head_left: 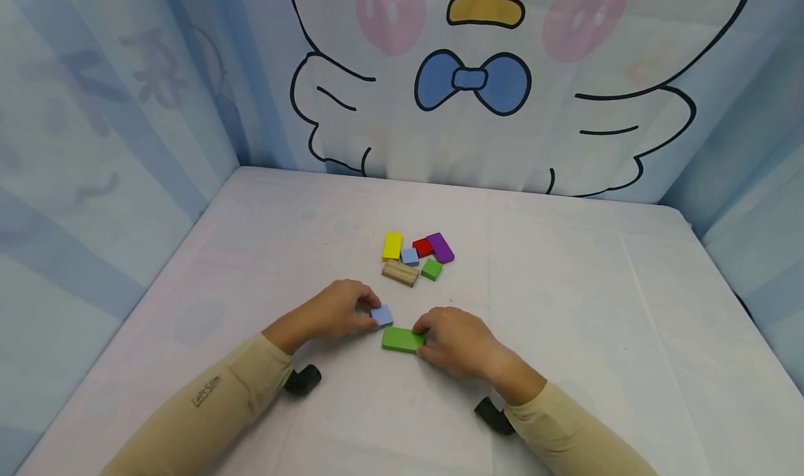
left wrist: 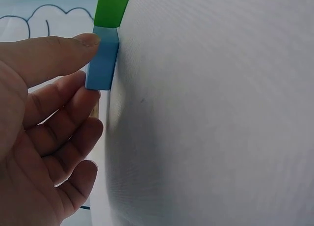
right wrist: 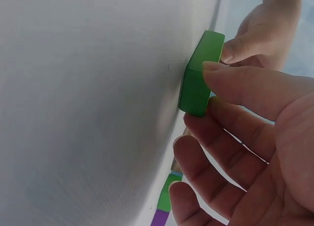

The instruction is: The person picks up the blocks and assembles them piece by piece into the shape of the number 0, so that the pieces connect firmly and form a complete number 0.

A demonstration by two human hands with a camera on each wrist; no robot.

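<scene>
A light blue block [head_left: 381, 315] lies on the white table, pinched between the thumb and fingers of my left hand [head_left: 339, 310]. Just in front of it is a longer green block [head_left: 400, 340], its right end pinched by my right hand [head_left: 458, 342]. In the left wrist view the blue block [left wrist: 102, 61] overlaps the lower end of the green block [left wrist: 112, 9]. The right wrist view shows my thumb on one side of the green block [right wrist: 196, 91] and fingertips at its other side, with the left hand [right wrist: 267, 32] beyond.
Behind my hands sits a loose group: a yellow block [head_left: 392, 246], a small blue block [head_left: 410, 257], a red block [head_left: 423, 247], a purple block [head_left: 440, 248], a small green block [head_left: 431, 269] and a wooden block [head_left: 400, 273]. Printed curtains [head_left: 471, 141] stand around the table [head_left: 565, 287].
</scene>
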